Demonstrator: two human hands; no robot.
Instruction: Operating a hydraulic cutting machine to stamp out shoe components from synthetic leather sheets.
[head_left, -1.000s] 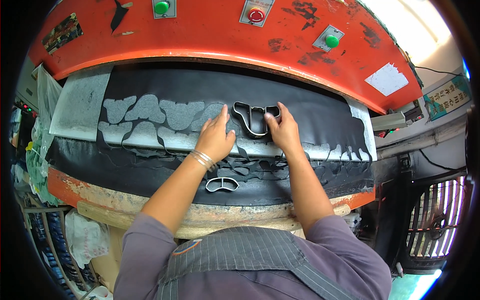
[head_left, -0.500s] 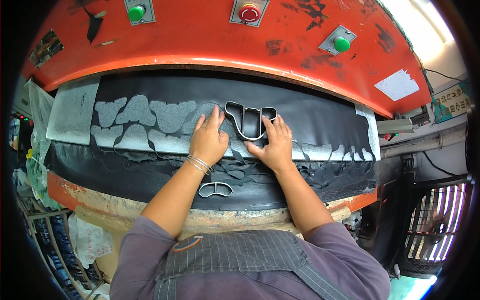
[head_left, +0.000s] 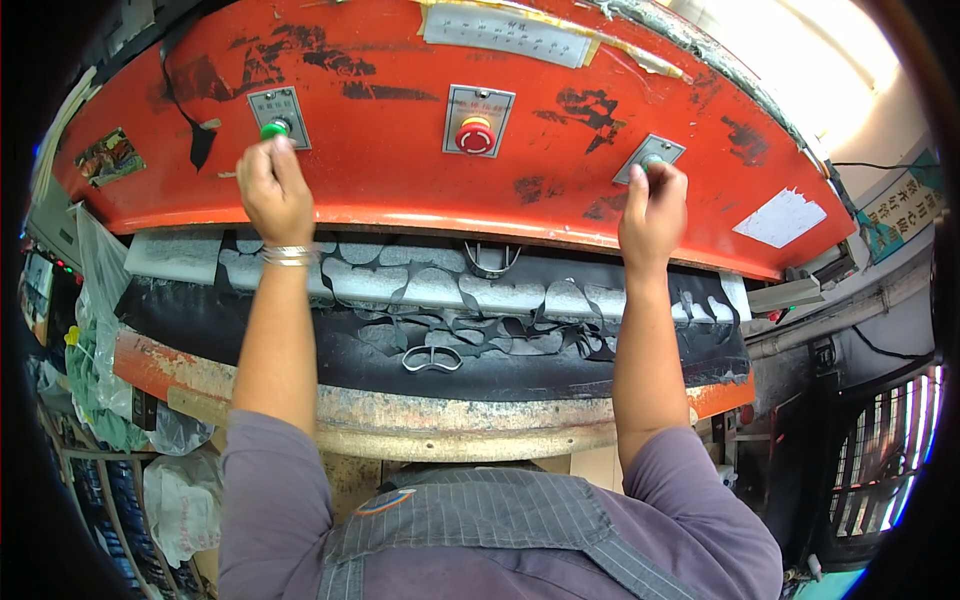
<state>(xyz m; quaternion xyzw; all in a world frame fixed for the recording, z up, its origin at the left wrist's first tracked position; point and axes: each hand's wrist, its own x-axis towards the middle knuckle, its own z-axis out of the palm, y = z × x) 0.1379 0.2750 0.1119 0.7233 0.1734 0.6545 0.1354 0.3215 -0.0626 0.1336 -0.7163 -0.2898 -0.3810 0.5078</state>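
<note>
My left hand (head_left: 275, 195), wearing bangles at the wrist, is closed with its thumb at the left green push button (head_left: 273, 130). At the right green push button (head_left: 651, 161) my right hand (head_left: 653, 212) is closed too, its thumb on the button and covering most of it. Below and between my arms, a large metal cutting die (head_left: 490, 273) lies on black sheet material (head_left: 570, 268), its far part hidden under the orange-red press head (head_left: 400, 185). A smaller curved cutting die (head_left: 432, 359) rests nearer me, among black offcuts.
A red stop button (head_left: 475, 138) sits between the green ones. Under the sheet lies a pale cutting board (head_left: 170, 252); cut-out gaps show it. The worn table edge (head_left: 450, 410) runs in front of me. Plastic bags (head_left: 183, 505) hang at left; a fan (head_left: 885, 460) stands at right.
Both hands have left the large die and risen to the two green buttons. The press head now covers more of the sheet and the far part of that die.
</note>
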